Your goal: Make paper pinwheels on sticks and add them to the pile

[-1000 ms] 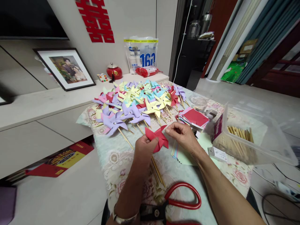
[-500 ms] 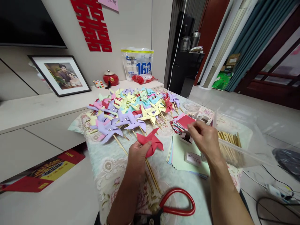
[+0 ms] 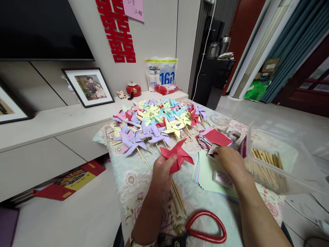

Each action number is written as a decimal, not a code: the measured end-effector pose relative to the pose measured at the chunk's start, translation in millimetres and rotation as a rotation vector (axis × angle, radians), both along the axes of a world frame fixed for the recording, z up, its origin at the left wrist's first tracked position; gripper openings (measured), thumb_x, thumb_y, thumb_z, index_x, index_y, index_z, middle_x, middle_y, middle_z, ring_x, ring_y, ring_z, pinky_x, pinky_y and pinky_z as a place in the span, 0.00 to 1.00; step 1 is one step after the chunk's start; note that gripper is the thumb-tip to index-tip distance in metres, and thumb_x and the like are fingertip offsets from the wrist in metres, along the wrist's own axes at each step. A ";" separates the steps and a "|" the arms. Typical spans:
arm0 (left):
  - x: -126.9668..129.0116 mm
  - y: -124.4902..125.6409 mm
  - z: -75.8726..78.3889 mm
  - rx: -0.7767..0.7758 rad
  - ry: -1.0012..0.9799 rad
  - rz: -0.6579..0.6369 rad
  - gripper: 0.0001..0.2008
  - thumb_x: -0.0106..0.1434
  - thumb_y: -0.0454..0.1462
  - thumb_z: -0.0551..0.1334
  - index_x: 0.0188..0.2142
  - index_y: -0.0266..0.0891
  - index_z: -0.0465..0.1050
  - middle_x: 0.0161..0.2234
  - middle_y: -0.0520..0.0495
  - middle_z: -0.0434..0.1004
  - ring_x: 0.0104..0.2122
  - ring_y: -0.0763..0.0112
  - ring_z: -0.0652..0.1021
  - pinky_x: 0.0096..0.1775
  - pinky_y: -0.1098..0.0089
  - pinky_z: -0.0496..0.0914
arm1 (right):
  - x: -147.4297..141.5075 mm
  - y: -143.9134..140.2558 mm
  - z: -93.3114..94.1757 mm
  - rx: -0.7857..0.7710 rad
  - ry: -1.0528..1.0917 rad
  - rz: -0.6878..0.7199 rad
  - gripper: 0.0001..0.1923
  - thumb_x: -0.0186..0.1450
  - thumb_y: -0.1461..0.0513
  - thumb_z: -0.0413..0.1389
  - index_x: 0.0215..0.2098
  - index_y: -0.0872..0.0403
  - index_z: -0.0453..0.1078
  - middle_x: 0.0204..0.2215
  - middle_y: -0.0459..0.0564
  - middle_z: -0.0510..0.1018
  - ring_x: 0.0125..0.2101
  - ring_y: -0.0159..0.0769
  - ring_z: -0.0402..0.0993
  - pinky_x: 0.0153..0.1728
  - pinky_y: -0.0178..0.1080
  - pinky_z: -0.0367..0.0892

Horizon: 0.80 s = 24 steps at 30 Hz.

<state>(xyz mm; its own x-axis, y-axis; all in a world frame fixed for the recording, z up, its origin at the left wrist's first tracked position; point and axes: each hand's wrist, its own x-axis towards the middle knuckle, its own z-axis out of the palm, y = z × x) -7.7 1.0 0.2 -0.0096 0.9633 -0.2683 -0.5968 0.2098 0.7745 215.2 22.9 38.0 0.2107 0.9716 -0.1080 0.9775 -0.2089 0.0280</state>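
Note:
My left hand (image 3: 161, 171) pinches a folded red paper pinwheel (image 3: 180, 155) at its centre, holding it just above the floral tablecloth (image 3: 133, 178). My right hand (image 3: 227, 160) reaches right and rests on a small open box (image 3: 212, 150) lying on a stack of pale paper sheets (image 3: 207, 173); whether the fingers hold anything is hidden. Loose wooden sticks (image 3: 177, 200) lie under my left hand. A heap of finished pinwheels (image 3: 154, 123) in purple, yellow, blue and pink covers the far part of the table.
Red-handled scissors (image 3: 205, 233) lie at the near edge. A clear plastic tub (image 3: 280, 161) of wooden sticks stands at the right. A pile of red paper squares (image 3: 217, 137) sits behind the small box, and another small box (image 3: 223, 178) lies on the sheets.
My right hand left the red pinwheel, swung right and dropped onto the small box. My left hand kept hold of the pinwheel. The camera view shifted a little.

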 end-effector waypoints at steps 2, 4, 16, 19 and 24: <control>0.7 -0.6 2.0 0.012 -0.009 -0.001 0.12 0.45 0.38 0.74 0.27 0.34 0.77 0.24 0.47 0.80 0.23 0.73 0.75 0.28 0.73 0.69 | 0.3 -0.4 0.4 -0.010 0.007 0.015 0.16 0.64 0.65 0.50 0.38 0.54 0.81 0.39 0.63 0.84 0.41 0.55 0.82 0.33 0.42 0.66; 1.2 -1.5 4.2 0.027 -0.015 0.003 0.11 0.46 0.38 0.74 0.27 0.34 0.77 0.24 0.48 0.79 0.23 0.74 0.75 0.29 0.72 0.69 | 1.1 -0.3 0.6 -0.015 0.015 0.027 0.16 0.64 0.66 0.50 0.38 0.54 0.81 0.38 0.62 0.84 0.41 0.54 0.82 0.32 0.42 0.65; 3.3 -3.2 5.1 0.035 0.005 0.025 0.12 0.46 0.37 0.73 0.29 0.34 0.74 0.22 0.51 0.77 0.21 0.75 0.72 0.27 0.73 0.66 | 1.4 4.6 -2.7 -0.016 0.050 0.031 0.17 0.65 0.66 0.49 0.40 0.52 0.81 0.39 0.61 0.84 0.40 0.53 0.81 0.30 0.40 0.61; 3.2 -3.1 5.6 0.036 0.003 0.017 0.12 0.46 0.36 0.72 0.29 0.34 0.74 0.22 0.51 0.76 0.22 0.75 0.72 0.27 0.73 0.66 | 0.3 5.1 -1.7 -0.011 0.043 0.011 0.18 0.64 0.66 0.48 0.41 0.53 0.80 0.40 0.63 0.84 0.40 0.54 0.81 0.30 0.41 0.61; 4.4 -2.6 4.2 0.035 0.007 0.035 0.12 0.46 0.36 0.72 0.29 0.34 0.74 0.22 0.50 0.77 0.21 0.74 0.73 0.26 0.73 0.66 | -2.3 4.0 1.4 0.024 0.040 -0.033 0.19 0.65 0.63 0.47 0.43 0.53 0.79 0.40 0.63 0.84 0.40 0.55 0.81 0.31 0.41 0.63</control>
